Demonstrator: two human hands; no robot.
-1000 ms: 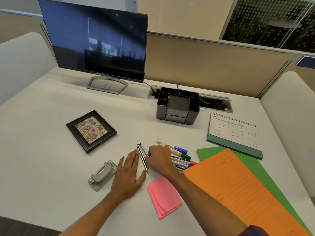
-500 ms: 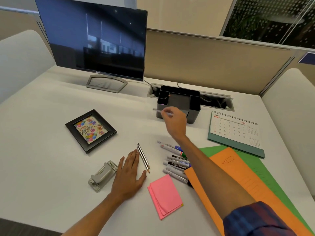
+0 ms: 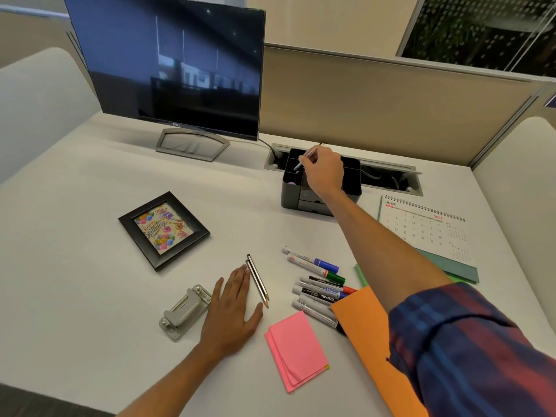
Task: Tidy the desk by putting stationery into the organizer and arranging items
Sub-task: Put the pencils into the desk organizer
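A black desk organizer (image 3: 290,192) stands at the back of the desk, in front of a cable slot. My right hand (image 3: 325,173) is over it, holding a silver pen (image 3: 304,159) that tilts with its tip down into a rear left compartment. My left hand (image 3: 233,308) lies flat and empty on the desk. Two pencils (image 3: 257,279) lie side by side just right of its fingers. Several markers (image 3: 319,288) lie in a loose row to the right of the pencils. A pink sticky-note pad (image 3: 296,350) lies near the front.
A monitor (image 3: 168,64) stands at the back left. A black picture frame (image 3: 164,230) and a grey hole punch (image 3: 185,311) lie left of my hand. A desk calendar (image 3: 427,233) sits on the right over green and orange folders (image 3: 364,329). A partition closes off the back.
My right hand picked a pen from beside the pencils, carried it away from me, and now holds it over the organizer with the tip lowered in. My left hand stayed put.
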